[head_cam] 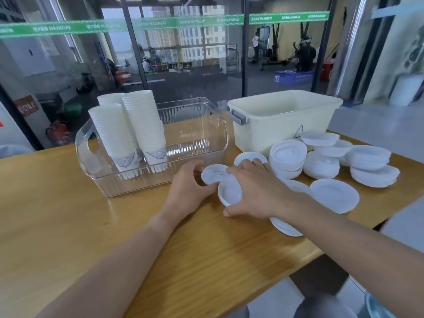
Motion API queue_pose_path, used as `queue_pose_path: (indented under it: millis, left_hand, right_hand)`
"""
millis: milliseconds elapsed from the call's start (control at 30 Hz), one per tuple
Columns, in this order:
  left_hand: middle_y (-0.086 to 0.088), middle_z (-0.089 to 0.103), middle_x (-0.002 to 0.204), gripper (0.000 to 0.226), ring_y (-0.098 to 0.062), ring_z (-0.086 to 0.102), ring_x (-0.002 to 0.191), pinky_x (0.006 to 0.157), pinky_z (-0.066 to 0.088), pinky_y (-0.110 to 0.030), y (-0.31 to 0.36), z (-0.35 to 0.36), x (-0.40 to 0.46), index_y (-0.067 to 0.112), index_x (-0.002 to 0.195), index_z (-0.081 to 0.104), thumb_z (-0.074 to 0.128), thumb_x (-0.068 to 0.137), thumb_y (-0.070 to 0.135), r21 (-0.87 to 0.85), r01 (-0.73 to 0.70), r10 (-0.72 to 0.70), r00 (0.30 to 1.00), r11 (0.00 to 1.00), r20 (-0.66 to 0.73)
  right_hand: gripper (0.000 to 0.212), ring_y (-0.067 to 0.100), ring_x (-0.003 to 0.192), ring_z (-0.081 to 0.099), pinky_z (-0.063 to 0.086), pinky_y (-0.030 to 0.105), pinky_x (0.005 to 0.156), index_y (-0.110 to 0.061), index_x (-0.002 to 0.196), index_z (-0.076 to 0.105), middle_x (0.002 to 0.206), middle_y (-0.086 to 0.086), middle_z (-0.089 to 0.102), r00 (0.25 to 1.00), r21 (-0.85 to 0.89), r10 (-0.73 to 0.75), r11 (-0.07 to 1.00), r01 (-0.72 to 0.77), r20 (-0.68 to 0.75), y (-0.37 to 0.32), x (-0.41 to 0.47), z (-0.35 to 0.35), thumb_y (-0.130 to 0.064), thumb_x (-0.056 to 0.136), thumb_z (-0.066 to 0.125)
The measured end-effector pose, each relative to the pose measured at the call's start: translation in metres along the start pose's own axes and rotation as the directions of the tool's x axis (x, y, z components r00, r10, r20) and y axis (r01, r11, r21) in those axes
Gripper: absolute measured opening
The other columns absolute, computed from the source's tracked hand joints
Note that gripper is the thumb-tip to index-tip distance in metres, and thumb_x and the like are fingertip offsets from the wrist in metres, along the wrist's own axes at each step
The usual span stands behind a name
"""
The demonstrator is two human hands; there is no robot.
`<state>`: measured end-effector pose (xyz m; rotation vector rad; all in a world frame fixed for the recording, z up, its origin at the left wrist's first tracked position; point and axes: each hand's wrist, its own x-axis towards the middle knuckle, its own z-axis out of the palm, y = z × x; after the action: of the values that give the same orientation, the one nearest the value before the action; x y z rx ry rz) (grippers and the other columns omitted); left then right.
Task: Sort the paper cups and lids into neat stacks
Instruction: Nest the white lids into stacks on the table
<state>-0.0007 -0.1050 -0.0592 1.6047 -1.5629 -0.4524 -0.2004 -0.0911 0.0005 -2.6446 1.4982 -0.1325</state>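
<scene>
The left hand (187, 191) and the right hand (257, 191) are both curling around a small stack of thin white round plastic lids (230, 193) at the centre of the honey-coloured wooden table (57, 203); the left is also touching a single flat white lid (212, 174) lying at the stack's 11 o'clock. The lids look featherlight, slightly flexible and smooth, so they are probably sliding easily; pinching the stack by its rims from opposite sides seems the safest hold. More loose white lid piles (328, 157) are lying from 1 to 3 o'clock of the hands, in front of a cream plastic tub with a grey latch (282, 120). At 10 to 11 o'clock, three tall nested columns of ribbed white paper cups (128, 129) are standing, leaning a little, inside a clear ridged acrylic bin (195, 143); they look light and crushable.
</scene>
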Motion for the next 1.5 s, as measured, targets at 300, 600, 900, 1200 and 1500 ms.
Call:
queue_pose_path:
  millis: [300,600,900,1200,1500]
  left_hand:
    - [0.008,0.06,0.126,0.06,-0.007,0.062,0.111,0.101,0.053,-0.033,0.001,-0.007,-0.005,0.035,0.128,0.064,0.085,0.074,0.045,0.124,-0.102,0.092,0.992,0.987,0.087]
    - [0.012,0.067,0.116,0.033,-0.005,0.065,0.105,0.097,0.055,-0.035,-0.002,-0.032,-0.011,0.029,0.081,0.067,0.08,0.071,0.058,0.115,-0.082,0.074,0.995,0.99,0.073]
    - [0.005,0.07,0.117,0.061,-0.016,0.068,0.113,0.095,0.058,-0.039,-0.037,-0.114,-0.074,0.028,0.111,0.052,0.087,0.064,0.045,-0.165,-0.004,0.004,1.0,0.986,-0.005]
    - [0.003,0.069,0.127,0.074,-0.023,0.062,0.122,0.104,0.051,-0.048,-0.049,-0.148,-0.081,0.04,0.139,0.039,0.066,0.07,0.04,-0.253,0.067,-0.062,0.998,0.965,0.03]
    - [0.002,0.073,0.121,0.076,-0.015,0.069,0.113,0.094,0.054,-0.029,-0.05,-0.145,-0.071,0.017,0.135,0.056,0.08,0.067,0.04,-0.251,0.072,-0.068,0.997,0.965,0.027]
  right_hand:
    - [0.103,0.021,0.135,0.033,0.043,0.037,0.097,-0.029,0.156,0.031,0.142,-0.003,0.037,1.0,0.167,-0.014,0.986,0.018,-0.022,0.001,-0.001,0.0,-0.059,0.073,0.084]
    - [0.09,0.011,0.118,0.048,0.046,0.031,0.087,-0.033,0.137,0.039,0.13,-0.012,0.045,0.995,0.404,-0.01,0.914,0.049,-0.098,0.002,0.007,0.0,-0.052,0.066,0.092]
    - [0.087,-0.009,0.116,0.049,0.043,0.014,0.097,-0.042,0.133,0.047,0.128,-0.021,0.047,0.963,0.656,-0.148,0.708,0.262,-0.225,-0.05,0.012,0.031,-0.052,0.062,0.095]
    - [0.085,-0.006,0.117,0.057,0.047,0.021,0.098,-0.046,0.125,0.048,0.126,-0.026,0.059,0.944,0.689,-0.323,0.67,0.277,-0.066,-0.075,0.047,0.056,-0.053,0.057,0.098]
    - [0.112,-0.009,0.131,0.042,0.041,0.027,0.108,-0.05,0.147,0.031,0.139,-0.035,0.041,0.907,0.58,-0.422,0.734,0.354,-0.02,-0.078,0.064,0.06,-0.075,0.054,0.086]
